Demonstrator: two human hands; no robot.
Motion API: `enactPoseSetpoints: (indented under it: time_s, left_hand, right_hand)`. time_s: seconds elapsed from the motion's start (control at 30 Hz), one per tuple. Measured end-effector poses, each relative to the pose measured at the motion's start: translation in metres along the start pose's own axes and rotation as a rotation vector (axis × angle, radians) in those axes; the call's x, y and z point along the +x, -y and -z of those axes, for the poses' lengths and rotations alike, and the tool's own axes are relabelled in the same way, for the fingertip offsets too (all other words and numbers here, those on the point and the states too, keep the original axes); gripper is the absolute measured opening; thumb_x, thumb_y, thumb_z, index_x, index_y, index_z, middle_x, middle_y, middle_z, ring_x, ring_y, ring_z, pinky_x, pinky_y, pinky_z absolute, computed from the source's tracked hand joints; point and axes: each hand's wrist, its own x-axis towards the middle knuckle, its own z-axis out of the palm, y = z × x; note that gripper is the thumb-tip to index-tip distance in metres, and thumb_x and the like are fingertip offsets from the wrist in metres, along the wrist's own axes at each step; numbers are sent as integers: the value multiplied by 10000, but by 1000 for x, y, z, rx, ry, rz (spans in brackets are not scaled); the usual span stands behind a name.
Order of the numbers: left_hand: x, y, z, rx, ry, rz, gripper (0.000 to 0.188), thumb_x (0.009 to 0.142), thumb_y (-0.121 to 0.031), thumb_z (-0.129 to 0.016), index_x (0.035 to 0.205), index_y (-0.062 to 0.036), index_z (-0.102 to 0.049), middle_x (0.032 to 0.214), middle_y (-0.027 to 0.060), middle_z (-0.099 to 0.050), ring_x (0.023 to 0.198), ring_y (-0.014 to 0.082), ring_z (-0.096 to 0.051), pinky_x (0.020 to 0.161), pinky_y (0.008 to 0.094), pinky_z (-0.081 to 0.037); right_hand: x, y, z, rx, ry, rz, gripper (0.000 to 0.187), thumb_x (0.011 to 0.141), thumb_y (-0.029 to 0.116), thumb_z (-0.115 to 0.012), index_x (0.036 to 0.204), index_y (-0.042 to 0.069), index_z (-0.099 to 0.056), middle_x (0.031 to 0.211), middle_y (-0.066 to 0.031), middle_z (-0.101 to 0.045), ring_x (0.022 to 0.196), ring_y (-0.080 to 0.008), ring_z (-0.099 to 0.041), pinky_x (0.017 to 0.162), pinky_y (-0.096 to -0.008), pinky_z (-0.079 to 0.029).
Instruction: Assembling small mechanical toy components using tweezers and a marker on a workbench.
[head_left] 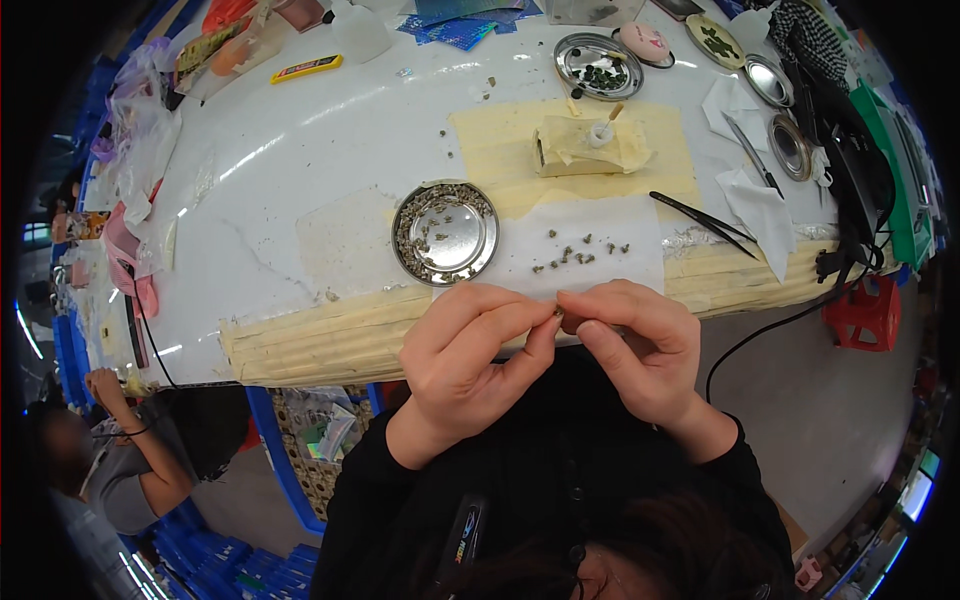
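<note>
The left hand (462, 350) is pinching a tiny brownish piece (558, 312) between thumb and forefinger; the right hand (648, 348) is curling in beside it, and whether it is gripping too is hard to tell. Beyond, small knobbly grey-brown pieces (586, 258) are lying on a white sheet (622, 218); leftward, a round shiny metal dish (452, 240) is holding many more. Ridged yellowish strips (330, 337) are lining the table (340, 140).

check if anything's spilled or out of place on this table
Mildly: a few small bits lie loose on the white tabletop beyond the round metal dish, apart from both the dish and the pieces on the white paper. They look strayed, though they may be only crumbs.
</note>
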Motion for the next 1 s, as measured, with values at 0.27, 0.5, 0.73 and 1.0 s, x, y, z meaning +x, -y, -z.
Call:
enactPoseSetpoints:
  time_s: [0.27,0.5,0.73,1.0]
  left_hand:
    - [3,3,1,-2,17,96,165,624,36,-696,765,-20,-629,704,68,-588,601,183,-566,510,262,-439]
    - [30,21,4,242,144,108,107,711,34,-636,813,5,-618,705,67,-548,580,176,-526,504,259,-413]
    - [38,20,25,205,184,158,161,724,29,-621,879,-9,-637,741,49,-543,652,157,-520,548,253,-418]
    - [100,79,50,293,337,264,91,758,-56,-625,833,-3,-625,732,55,-555,629,120,-509,554,229,-410]
  right_hand:
    - [4,0,-1,-215,-56,135,265,747,-47,-598,1010,-21,-618,877,-136,-637,766,-193,-618,667,-249,-477]
    - [14,0,12,-356,-172,243,248,721,-58,-594,964,-26,-623,848,-135,-628,750,-214,-596,662,-266,-464]
    - [17,-3,23,-400,-159,242,170,729,-46,-597,893,-22,-634,794,-122,-615,698,-206,-577,620,-259,-449]
    - [22,-4,21,-371,-92,286,141,719,-40,-605,856,-23,-639,740,-110,-603,645,-198,-559,579,-253,-432]
